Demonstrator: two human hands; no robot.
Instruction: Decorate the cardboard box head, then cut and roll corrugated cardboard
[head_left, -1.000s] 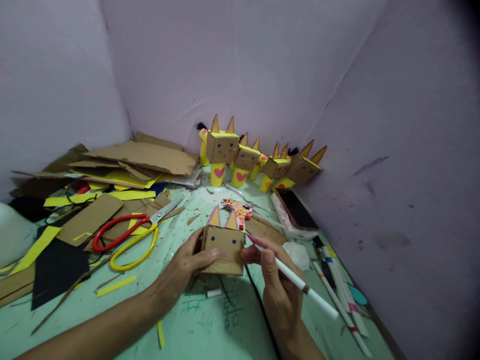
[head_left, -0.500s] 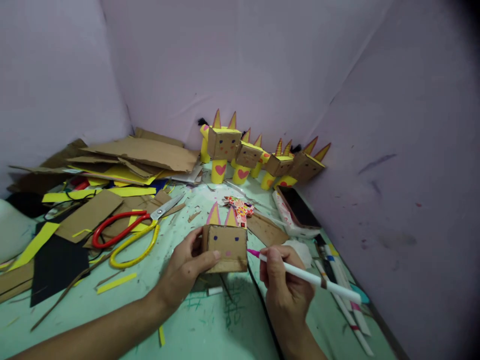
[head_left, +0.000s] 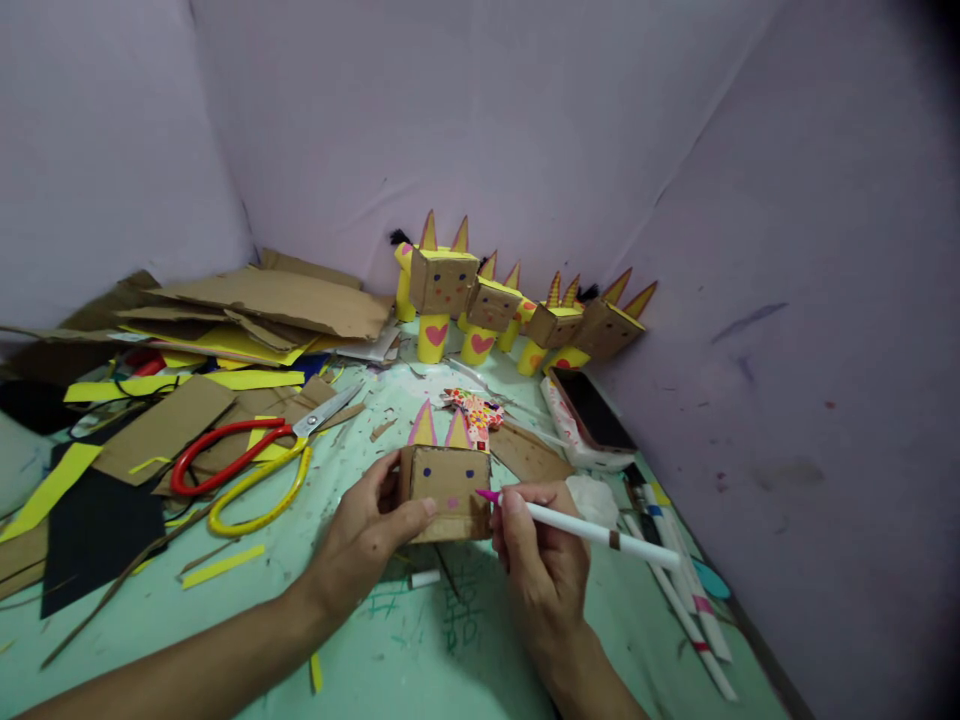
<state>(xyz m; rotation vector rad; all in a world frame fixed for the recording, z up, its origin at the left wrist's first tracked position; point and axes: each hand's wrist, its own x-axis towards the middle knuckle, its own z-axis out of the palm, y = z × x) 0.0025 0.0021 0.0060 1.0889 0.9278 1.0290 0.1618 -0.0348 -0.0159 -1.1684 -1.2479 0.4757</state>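
Note:
My left hand (head_left: pixel 371 530) is closed around the left side of a small cardboard box (head_left: pixel 450 490), its thumb lying across the front. Two dark eye dots and one pink spot mark the box's face, and two pointed yellow ears with pink edges rise from its top. In my right hand (head_left: pixel 544 545) is a white marker (head_left: pixel 600 530) with a pink tip. That tip is at the right part of the box's front; whether it touches the cardboard I cannot tell. Below the box lies a small white cap (head_left: pixel 424 578).
Red-and-yellow scissors (head_left: pixel 259 455) lie left among paper scraps and a cardboard pile (head_left: pixel 285 300). Several finished cardboard-headed figures (head_left: pixel 444 283) stand at the back wall. A phone (head_left: pixel 592 410) rests on a case at right, near several markers (head_left: pixel 690 620).
My right hand has moved left, bringing the pink tip from beside the box's right edge to over its front. My left hand keeps its hold. The view has shifted slightly.

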